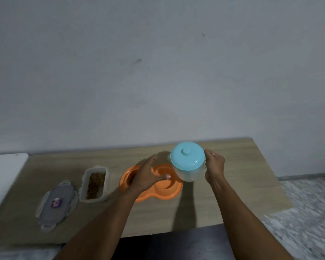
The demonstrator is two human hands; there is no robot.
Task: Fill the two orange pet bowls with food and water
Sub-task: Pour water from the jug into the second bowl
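Jug [188,170] with turquoise lid [187,156] is held over the right orange bowl [174,192]; my right grip [214,166] is curled round its handle side. Left grip [148,175] is spread, fingers straight, holding nothing, over the join between that bowl and the left orange bowl [124,180]. Both bowls sit on the worktop [233,184]. Open food tub [94,182] of brown kibble stands left of them, its grey lid [57,202] beside it.

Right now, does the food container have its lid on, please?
No, the food container stands open, its lid lying beside it on the table.
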